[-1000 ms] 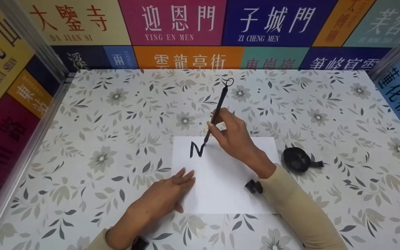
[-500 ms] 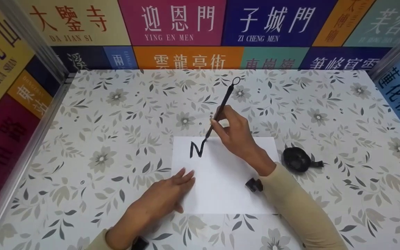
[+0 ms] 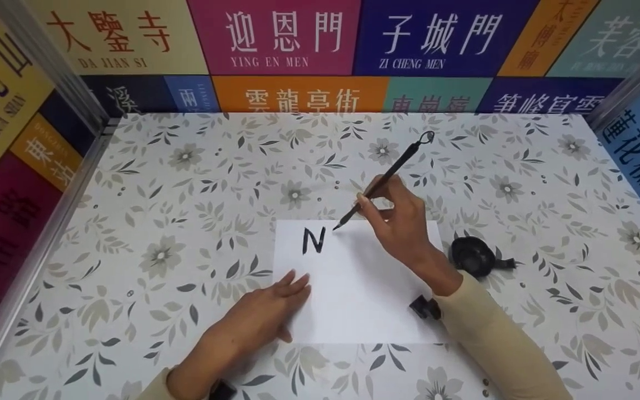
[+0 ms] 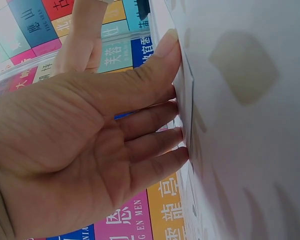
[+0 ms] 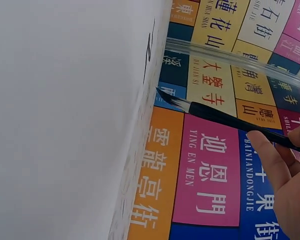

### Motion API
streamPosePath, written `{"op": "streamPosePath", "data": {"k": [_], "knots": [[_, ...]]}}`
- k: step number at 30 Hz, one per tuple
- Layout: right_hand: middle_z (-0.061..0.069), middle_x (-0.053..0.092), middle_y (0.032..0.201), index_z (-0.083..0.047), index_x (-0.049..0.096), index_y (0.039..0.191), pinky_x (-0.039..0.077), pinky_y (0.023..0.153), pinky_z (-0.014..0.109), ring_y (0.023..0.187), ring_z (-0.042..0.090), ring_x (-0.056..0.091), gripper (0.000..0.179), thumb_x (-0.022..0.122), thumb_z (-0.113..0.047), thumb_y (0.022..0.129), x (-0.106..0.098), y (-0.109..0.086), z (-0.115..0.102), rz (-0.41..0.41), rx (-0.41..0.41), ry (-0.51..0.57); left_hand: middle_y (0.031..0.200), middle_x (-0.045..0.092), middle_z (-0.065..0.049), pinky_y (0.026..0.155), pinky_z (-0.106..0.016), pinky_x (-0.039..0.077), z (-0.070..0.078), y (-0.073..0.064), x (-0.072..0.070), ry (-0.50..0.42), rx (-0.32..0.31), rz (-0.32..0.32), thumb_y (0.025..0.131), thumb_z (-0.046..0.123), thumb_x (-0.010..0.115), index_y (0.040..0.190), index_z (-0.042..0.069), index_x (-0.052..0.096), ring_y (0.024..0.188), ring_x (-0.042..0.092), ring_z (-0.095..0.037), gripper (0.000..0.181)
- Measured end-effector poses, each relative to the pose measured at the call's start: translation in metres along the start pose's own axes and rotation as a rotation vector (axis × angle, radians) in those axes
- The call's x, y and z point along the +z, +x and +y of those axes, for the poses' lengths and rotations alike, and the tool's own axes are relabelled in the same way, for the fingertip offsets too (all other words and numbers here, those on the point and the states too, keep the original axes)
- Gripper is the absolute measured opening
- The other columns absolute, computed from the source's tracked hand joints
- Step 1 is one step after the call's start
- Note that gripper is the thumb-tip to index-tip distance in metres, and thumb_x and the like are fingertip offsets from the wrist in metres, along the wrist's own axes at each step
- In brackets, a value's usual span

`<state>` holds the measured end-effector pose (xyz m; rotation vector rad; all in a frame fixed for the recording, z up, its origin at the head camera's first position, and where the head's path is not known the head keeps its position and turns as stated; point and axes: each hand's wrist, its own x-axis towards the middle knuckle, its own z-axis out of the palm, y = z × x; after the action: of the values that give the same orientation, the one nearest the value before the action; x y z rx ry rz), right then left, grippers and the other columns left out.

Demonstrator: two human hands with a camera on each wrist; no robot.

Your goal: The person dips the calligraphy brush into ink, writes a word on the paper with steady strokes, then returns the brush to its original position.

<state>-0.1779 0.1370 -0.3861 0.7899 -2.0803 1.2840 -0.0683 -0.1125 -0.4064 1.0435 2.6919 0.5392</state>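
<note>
My right hand [image 3: 400, 222] pinches a black writing brush [image 3: 386, 175] by its shaft, the looped end leaning up to the right. In the right wrist view the inked brush [image 5: 210, 112] has a dark tip and paler bristles near the shaft; the tip appears just off the paper. A black letter N [image 3: 314, 240] is painted at the upper left of the white paper sheet [image 3: 353, 305]. My left hand [image 3: 259, 316] rests on the sheet's left edge, fingers fairly straight. In the left wrist view, the fingertips and thumb of the left hand [image 4: 105, 135] touch the surface.
A small black ink dish with a stubby handle [image 3: 473, 256] sits right of the paper, near my right forearm. The table [image 3: 131, 222] wears a floral cover. Panels with large characters [image 3: 286, 33] stand behind and at both sides.
The brush has come off the end of the N's last stroke and shifted right, leaning further over. My right hand has moved right with it; the left hand stays put.
</note>
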Motion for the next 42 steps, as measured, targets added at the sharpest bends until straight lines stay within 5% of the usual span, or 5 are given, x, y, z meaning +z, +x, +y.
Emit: {"op": "streamPosePath", "data": {"k": [12, 32, 42], "knots": [[0.008, 0.061, 0.089, 0.003, 0.054, 0.102, 0.056, 0.06, 0.025, 0.085, 0.018, 0.068, 0.02, 0.065, -0.007, 0.09, 0.008, -0.001, 0.012, -0.021, 0.057, 0.004, 0.145, 0.042, -0.014, 0.088, -0.047, 0.048, 0.0, -0.002, 0.0, 0.001, -0.006, -0.014, 0.066, 0.021, 0.079, 0.137, 0.0, 0.051, 0.134, 0.037, -0.032, 0.079], [0.008, 0.061, 0.09, 0.003, 0.053, 0.105, 0.055, 0.061, 0.023, 0.086, 0.017, 0.068, 0.021, 0.063, -0.009, 0.092, 0.009, -0.001, 0.012, -0.085, 0.047, -0.027, 0.145, 0.042, -0.015, 0.091, -0.046, 0.047, -0.002, -0.001, 0.0, 0.003, 0.008, -0.002, 0.065, 0.022, 0.079, 0.136, -0.001, 0.051, 0.134, 0.037, -0.033, 0.08], [0.009, 0.062, 0.086, 0.003, 0.053, 0.102, 0.056, 0.059, 0.026, 0.08, 0.017, 0.068, 0.019, 0.064, -0.007, 0.091, 0.008, -0.001, 0.012, -0.106, 0.048, 0.039, 0.146, 0.042, -0.013, 0.089, -0.046, 0.048, -0.001, 0.0, 0.001, 0.013, -0.008, -0.025, 0.066, 0.019, 0.081, 0.137, 0.0, 0.051, 0.135, 0.036, -0.033, 0.079]]}}
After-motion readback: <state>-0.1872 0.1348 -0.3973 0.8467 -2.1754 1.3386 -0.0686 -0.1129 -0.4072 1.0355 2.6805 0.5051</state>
